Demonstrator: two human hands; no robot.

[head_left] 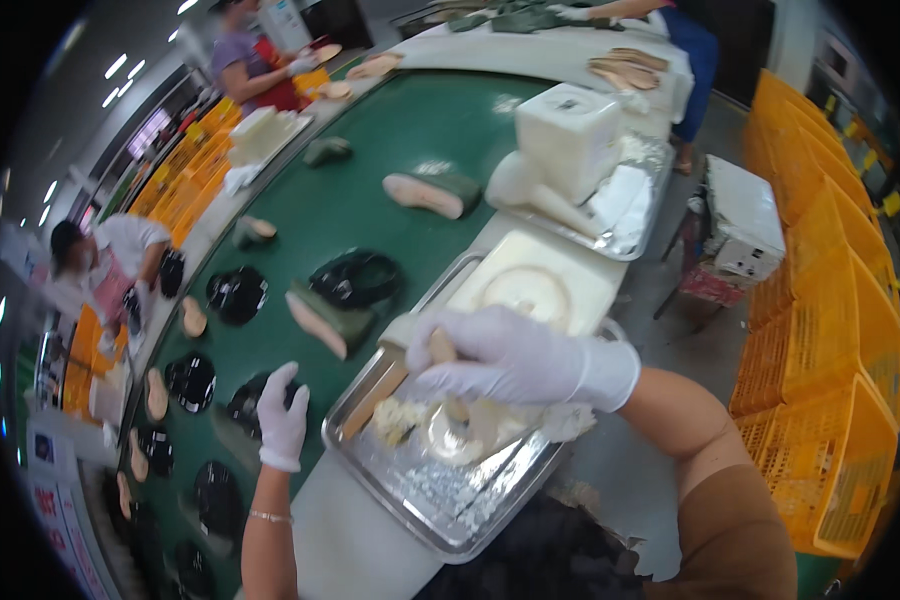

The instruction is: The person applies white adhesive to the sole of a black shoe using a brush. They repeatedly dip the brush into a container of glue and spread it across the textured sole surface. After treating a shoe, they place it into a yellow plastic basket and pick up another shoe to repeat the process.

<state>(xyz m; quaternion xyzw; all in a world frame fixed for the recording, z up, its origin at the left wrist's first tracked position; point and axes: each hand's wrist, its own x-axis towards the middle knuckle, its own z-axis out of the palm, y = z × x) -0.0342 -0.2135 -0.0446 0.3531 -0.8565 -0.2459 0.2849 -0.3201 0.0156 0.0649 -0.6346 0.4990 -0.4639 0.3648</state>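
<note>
My right hand (505, 355), in a white glove, is closed round the pale wooden handle (441, 346) of what looks like a brush. Its lower end reaches down to a small whitish glue cup (452, 437), and the tip is hidden. The cup stands in a metal tray (425, 520) smeared with dried white residue. Over the belt's near side, my gloved left hand (283, 418) has its thumb and fingers apart. It is beside a glossy black and green shoe upper (247, 402); whether they touch is unclear.
The green conveyor belt (420, 120) carries several shoe uppers and pale-soled shoes (430, 194). Beyond the tray are a white block (610, 290) and a second tray with a square white container (568, 135). Orange crates (820, 400) line the right. Co-workers (255, 65) stand across the belt.
</note>
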